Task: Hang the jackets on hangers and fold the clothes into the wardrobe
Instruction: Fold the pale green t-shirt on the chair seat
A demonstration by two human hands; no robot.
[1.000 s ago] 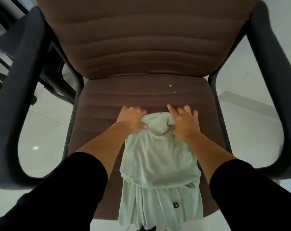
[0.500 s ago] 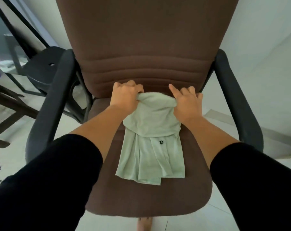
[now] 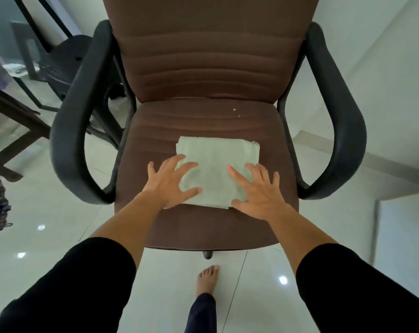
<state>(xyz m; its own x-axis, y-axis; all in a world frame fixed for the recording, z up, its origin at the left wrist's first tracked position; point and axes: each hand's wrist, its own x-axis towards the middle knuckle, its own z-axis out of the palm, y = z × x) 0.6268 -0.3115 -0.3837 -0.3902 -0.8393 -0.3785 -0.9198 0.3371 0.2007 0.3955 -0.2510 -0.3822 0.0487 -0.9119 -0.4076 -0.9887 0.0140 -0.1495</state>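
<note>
Folded pale-green garment (image 3: 218, 164) lies flat on the chair seat (image 3: 203, 121), a neat rectangle, roughly mid-seat w/ its near edge toward the seat's front edge and its far edge well short of the backrest (image 3: 211, 56).

Left hand (image 3: 170, 186) sits at the garment's near-left corner: fingers (image 3: 187, 168) straight and spread, tips resting on the cloth, thumb laid across the near edge, palm partly off the cloth over the bare seat. Gripping nothing.

Right hand (image 3: 259, 193) at the near-right corner: fingers spread and straight, flat on the cloth, thumb pointing in along the near edge. Also holding nothing, just resting/pressing. Can't tell how hard either hand bears down.

Both forearms bare, black sleeves (image 3: 83, 284) pushed up toward the elbows.

Chair: brown fabric, ribbed seat and back, black armrests (image 3: 78, 111) either side. Two small pale specks on the seat near the back-right corner.

Floor (image 3: 47, 212): glossy pale tile w/ light reflections. One bare foot (image 3: 206, 280) below the seat's front edge, dark trouser leg above it. Dark furniture frames at upper left, too blurred to name.
</note>
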